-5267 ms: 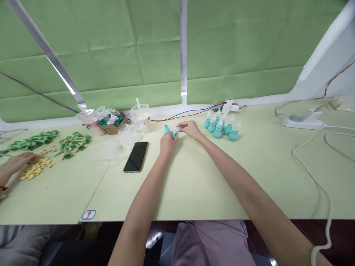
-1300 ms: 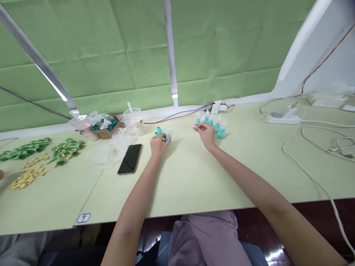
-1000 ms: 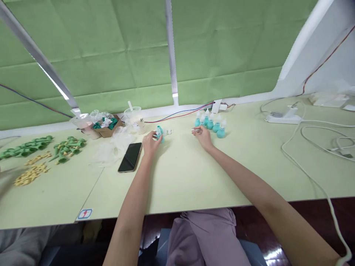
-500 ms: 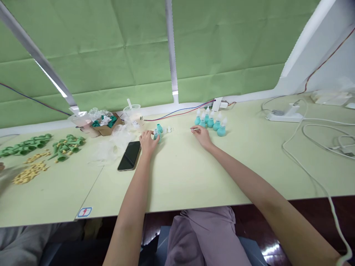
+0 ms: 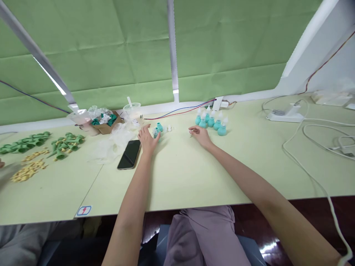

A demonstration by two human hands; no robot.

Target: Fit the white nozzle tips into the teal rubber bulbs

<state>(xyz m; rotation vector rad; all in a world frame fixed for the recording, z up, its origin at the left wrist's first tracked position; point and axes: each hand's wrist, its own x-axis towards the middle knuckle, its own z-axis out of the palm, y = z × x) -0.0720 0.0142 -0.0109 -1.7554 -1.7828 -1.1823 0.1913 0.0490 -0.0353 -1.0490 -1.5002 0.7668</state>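
Observation:
My left hand is open, its fingers spread and its thumb beside a small teal bulb-shaped piece. Just behind that stands another teal bulb-shaped piece with an open neck. Small white tips lie on the table a little to the right of them. My right hand is closed in a pinch on a small white piece, too small to name. Beyond it several teal bulbs with pointed white tops stand upright in a group.
A black phone lies left of my left forearm, by a crumpled clear bag. Plastic cups and an open box stand behind. Green horn-shaped parts and yellow pieces lie far left; a power strip and white cables sit right.
The fingers of my left hand have spread away from the teal piece. My right hand stays almost in place, with the small white piece now pointing more downward.

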